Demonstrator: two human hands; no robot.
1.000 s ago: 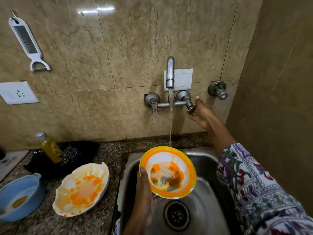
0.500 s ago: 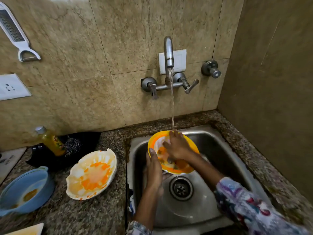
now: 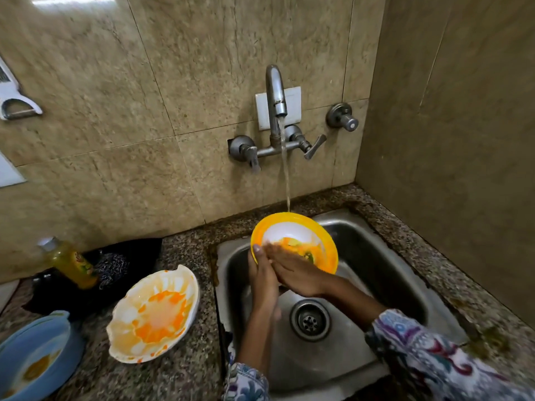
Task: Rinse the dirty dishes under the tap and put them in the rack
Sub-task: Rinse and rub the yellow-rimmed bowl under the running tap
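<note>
A yellow-rimmed bowl (image 3: 292, 231) with orange food smears is held tilted over the steel sink (image 3: 388, 273), right under the running tap (image 3: 275, 94). My left hand (image 3: 262, 277) grips the bowl's left rim, thumb on the edge. My right hand (image 3: 298, 273) lies flat inside the bowl, fingers spread on the smeared bottom. Water falls onto the bowl's far rim. On the counter to the left lie a white shell-shaped dish (image 3: 153, 314) streaked with orange and a blue bowl (image 3: 34, 357) with a yellow residue.
A yellow bottle (image 3: 72, 263) and a dark cloth (image 3: 127, 256) sit at the back of the granite counter (image 3: 185, 371). A grater (image 3: 11, 96) hangs on the tiled wall. A side wall closes in on the right. No rack is visible.
My right hand left the tap handle and came down into the bowl, rubbing its inside. The bowl rose closer under the stream, and part of its white bottom now shows clean.
</note>
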